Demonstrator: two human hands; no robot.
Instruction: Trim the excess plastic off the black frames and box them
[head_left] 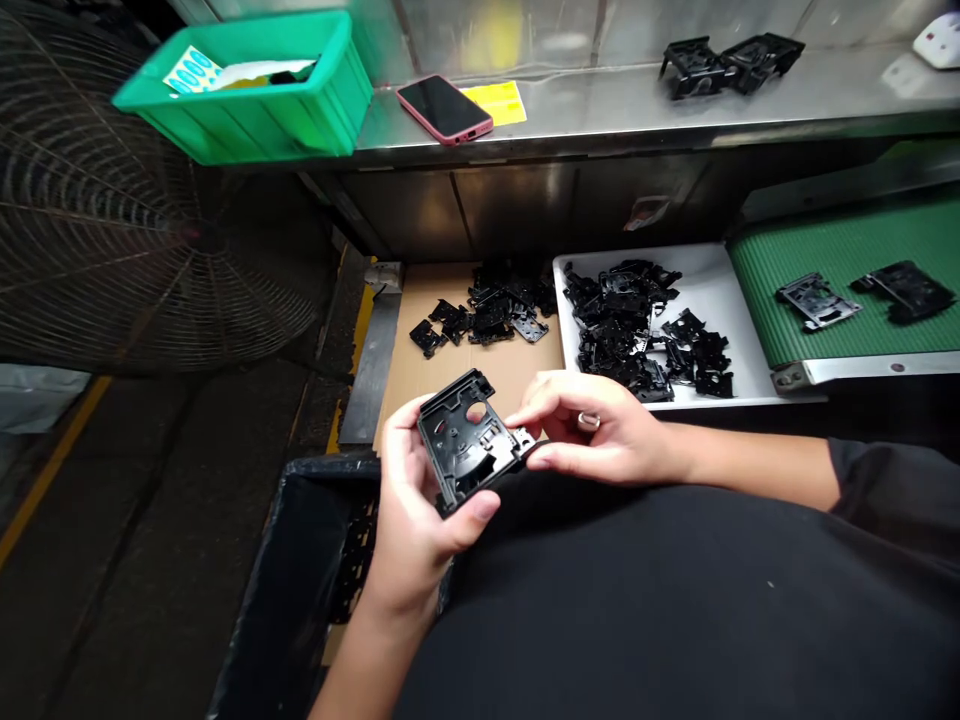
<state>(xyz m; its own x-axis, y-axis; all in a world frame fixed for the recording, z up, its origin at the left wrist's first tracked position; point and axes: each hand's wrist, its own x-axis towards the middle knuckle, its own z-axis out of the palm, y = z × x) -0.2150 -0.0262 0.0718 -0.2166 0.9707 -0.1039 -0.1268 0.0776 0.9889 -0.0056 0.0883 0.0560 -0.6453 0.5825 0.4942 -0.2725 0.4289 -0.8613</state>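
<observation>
item: black moulded plastic frame (461, 440), gripped in the left hand (412, 510), the right hand (592, 430) pinching its edge, hands together. left of the white tray (739, 330): loose frames (487, 305) on a cardboard sheet (450, 390). in it: heap of frames (622, 330). right of it: two frames (817, 300) on a green conveyor belt (847, 240).

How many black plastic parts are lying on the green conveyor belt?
2, both on the green conveyor belt: one black plastic part near the white tray, and a second black plastic part to its right. Neither looks hidden, though the belt runs out of view.
</observation>
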